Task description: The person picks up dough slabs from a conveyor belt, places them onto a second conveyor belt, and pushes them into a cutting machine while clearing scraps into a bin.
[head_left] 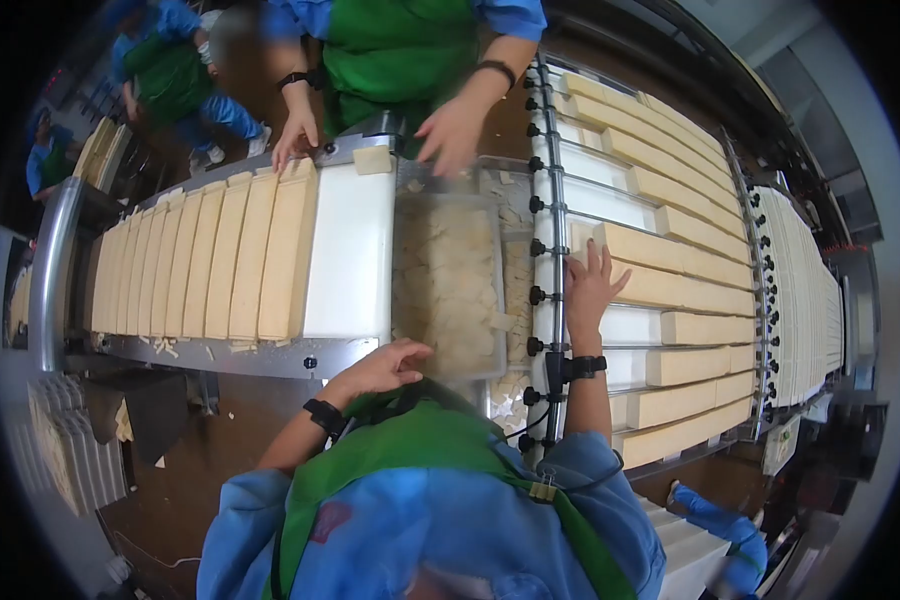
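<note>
My right hand (595, 285) reaches over the divided lanes on the right, its fingers spread at the near end of a row of pale, thin, biscuit-like pieces (670, 285). The fingertips appear to touch the end pieces; no firm grip shows. Beside the left conveyor, my left hand (385, 368) hovers near the front edge of a clear plastic tub (497, 290), fingers loosely bent and nothing visible in them. Broken pale pieces (445, 260) fill the tub. Packed rows of the same pieces (200, 260) stand on the left conveyor, next to its bare white belt (355, 250).
Opposite me, a co-worker in a green apron (400, 50) has one hand (295, 140) at the last row and another, blurred hand (450, 135) above the tub. A metal rail with black knobs (550, 240) borders the lanes. Other people work farther off.
</note>
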A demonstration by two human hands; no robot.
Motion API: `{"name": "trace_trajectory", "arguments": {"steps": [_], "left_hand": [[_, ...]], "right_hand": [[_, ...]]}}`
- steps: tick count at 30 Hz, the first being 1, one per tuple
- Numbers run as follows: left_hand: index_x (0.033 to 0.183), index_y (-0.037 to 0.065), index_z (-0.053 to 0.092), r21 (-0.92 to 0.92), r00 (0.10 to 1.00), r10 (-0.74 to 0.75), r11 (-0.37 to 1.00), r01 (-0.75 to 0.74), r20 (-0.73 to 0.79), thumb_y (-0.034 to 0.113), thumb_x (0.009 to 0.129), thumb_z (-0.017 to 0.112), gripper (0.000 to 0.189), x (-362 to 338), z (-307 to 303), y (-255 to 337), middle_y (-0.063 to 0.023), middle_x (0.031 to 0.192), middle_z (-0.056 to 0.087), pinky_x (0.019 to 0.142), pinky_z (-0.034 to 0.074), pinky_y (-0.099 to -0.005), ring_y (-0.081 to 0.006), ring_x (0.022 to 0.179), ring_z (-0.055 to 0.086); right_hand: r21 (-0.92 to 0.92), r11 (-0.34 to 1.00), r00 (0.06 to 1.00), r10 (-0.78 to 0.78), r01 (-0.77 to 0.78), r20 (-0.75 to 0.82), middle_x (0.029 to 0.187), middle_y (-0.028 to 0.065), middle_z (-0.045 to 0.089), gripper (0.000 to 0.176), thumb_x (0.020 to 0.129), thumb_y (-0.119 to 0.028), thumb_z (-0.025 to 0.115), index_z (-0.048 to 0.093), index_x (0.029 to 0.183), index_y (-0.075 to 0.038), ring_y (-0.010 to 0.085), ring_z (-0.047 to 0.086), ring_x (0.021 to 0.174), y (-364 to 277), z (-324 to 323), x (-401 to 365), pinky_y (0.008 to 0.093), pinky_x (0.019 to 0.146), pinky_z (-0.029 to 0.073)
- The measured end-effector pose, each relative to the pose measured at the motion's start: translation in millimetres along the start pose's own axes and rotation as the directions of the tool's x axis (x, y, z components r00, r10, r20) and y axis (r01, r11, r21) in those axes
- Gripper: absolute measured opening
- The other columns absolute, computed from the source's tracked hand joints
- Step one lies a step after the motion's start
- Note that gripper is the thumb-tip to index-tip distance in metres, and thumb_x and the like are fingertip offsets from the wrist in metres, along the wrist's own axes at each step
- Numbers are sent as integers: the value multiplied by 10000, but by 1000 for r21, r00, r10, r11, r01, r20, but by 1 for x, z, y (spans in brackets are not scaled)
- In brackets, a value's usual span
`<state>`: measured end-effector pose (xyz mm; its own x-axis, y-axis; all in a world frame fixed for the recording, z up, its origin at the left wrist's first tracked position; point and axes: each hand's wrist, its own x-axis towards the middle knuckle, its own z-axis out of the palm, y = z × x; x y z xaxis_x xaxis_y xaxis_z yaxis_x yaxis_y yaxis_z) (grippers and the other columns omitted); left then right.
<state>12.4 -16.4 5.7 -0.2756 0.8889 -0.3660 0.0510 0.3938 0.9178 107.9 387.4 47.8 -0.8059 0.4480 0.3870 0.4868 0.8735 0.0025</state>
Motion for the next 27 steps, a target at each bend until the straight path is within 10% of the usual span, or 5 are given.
{"name": "trace_trajectory", "arguments": {"steps": [4,15,18,20,27], "left_hand": [[1493,83,562,-21,994,62,998,-64,-88,112,979,755,550,-19,-9,-1,-154,1372,581,1065,574,-387,-299,1211,660],[1416,83,629,-206,830,-85,978,-36,-551,48,993,721,434,-107,-3,-65,-77,1168,701,907,593,-331,-164,971,695],[1447,54,582,-391,352,-308,900,-194,-884,81,981,711,484,-121,-9,-72,-118,1167,629,871,565,-352,-212,954,668],[1454,23,540,-219,-115,-200,957,190,-973,105,966,714,524,-128,-25,-83,-198,1278,520,969,527,-422,-322,1107,620],[1461,-41,491,-189,-217,-115,915,357,-969,208,903,788,679,-122,-84,-103,-283,1384,376,1101,443,-497,-478,1281,476]], "right_hand": [[114,993,998,40,-36,-38,1642,63,486,793,919,-106,671,407,1653,-249,286,426,1532,12,23,-7,750,1238,123],[-225,974,956,96,-33,276,1758,175,274,729,1095,-349,524,220,1717,-121,373,199,1641,-6,14,4,769,1236,92],[15,992,992,-124,124,32,1671,247,379,661,1073,-308,553,349,1662,-88,416,328,1565,-74,-5,23,678,1246,205],[370,845,922,-346,387,-175,1577,237,502,587,1027,-219,592,481,1578,-51,410,441,1483,-146,-22,35,582,1239,286],[659,308,565,-796,686,-216,1370,260,610,576,890,-118,739,571,1405,76,409,570,1292,-433,-57,73,483,1097,467]]}}
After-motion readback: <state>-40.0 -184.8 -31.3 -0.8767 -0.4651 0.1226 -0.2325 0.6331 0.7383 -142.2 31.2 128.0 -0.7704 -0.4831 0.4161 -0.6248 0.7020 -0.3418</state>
